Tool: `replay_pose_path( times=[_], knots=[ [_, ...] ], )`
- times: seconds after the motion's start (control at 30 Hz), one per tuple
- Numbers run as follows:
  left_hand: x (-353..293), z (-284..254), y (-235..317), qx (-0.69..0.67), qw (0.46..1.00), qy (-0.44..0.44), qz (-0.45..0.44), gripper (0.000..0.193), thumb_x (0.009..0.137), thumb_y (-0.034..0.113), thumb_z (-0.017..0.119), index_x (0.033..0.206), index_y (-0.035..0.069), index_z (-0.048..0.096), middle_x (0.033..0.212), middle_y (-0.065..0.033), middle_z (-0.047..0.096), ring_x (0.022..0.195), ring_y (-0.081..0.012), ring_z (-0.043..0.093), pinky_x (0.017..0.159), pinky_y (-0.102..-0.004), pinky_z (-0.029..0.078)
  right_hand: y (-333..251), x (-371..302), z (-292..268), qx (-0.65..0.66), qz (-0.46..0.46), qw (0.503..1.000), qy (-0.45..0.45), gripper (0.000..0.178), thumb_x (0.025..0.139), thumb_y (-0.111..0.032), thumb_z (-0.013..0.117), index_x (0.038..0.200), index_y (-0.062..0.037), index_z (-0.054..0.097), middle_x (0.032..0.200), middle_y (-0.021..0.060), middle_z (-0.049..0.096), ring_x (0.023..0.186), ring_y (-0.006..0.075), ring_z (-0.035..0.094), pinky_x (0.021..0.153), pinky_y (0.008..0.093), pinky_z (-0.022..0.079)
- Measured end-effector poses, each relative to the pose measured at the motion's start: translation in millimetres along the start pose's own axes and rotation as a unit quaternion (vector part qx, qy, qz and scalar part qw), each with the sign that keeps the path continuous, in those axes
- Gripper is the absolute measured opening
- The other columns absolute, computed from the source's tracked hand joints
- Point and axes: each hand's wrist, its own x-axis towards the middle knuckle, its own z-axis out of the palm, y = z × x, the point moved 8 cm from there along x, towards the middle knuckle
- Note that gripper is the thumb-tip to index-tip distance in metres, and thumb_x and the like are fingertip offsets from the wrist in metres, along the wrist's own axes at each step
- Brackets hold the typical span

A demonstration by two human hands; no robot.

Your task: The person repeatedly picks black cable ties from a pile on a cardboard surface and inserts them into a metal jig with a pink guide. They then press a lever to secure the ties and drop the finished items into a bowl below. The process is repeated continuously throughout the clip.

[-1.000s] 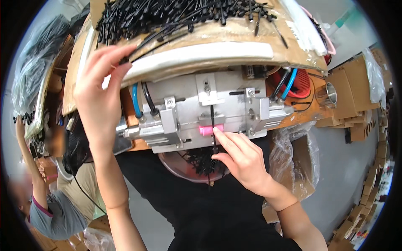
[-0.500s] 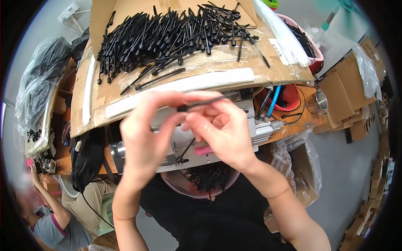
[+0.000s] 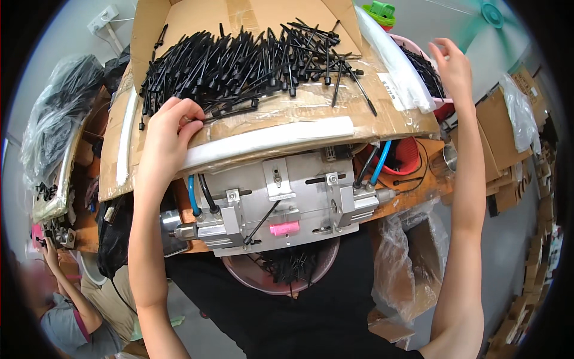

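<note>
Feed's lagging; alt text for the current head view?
A person's left hand is at black rods piled on cardboard; the right hand is raised near a pink basket. Below, a single rod slants across a metal fixture beside a pink block.

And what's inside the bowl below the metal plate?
A tangle of black rods. The metal plate hides the far side of the bowl; anything beneath the rods can't be seen.
</note>
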Motion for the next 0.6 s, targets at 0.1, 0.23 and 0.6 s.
replay_pose_path(
  times=[0.1,0.23,0.6],
  knots=[
    [-3,-2,20,0.133,0.983,0.077,0.097,0.019,0.079,-0.001,0.07,0.097,0.003,0.062,0.098,-0.0104,0.059,0.088,-0.0266,0.059,0.079,-0.0347,0.048,-84,-23,39,0.169,0.006,0.96,-0.225,0.04,0.09,-0.042,0.067,0.095,-0.0021,0.072,0.078,0.0135,0.07,0.069,0.0243,0.068,0.064,0.036,0.05],
    [20,31,53,-0.001,0.992,-0.044,0.12,0.017,0.082,0.005,0.069,0.094,0.003,0.057,0.093,-0.0129,0.054,0.092,-0.0328,0.058,0.08,-0.0402,0.048,-158,-50,75,0.158,-0.072,0.918,-0.357,0.036,0.093,-0.032,0.066,0.095,0.0036,0.067,0.066,0.0061,0.061,0.06,0.0125,0.057,0.057,0.0308,0.045],
    [57,32,33,0.009,0.987,0.002,0.162,0.012,0.083,-0.002,0.067,0.093,0.002,0.061,0.084,-0.0094,0.054,0.072,-0.0234,0.054,0.066,-0.0326,0.046,-261,-62,80,0.269,-0.106,0.796,-0.532,0.027,0.092,-0.024,0.068,0.081,0.0002,0.062,0.059,0.0017,0.059,0.052,0.0071,0.054,0.047,0.0248,0.039]
  ],
)
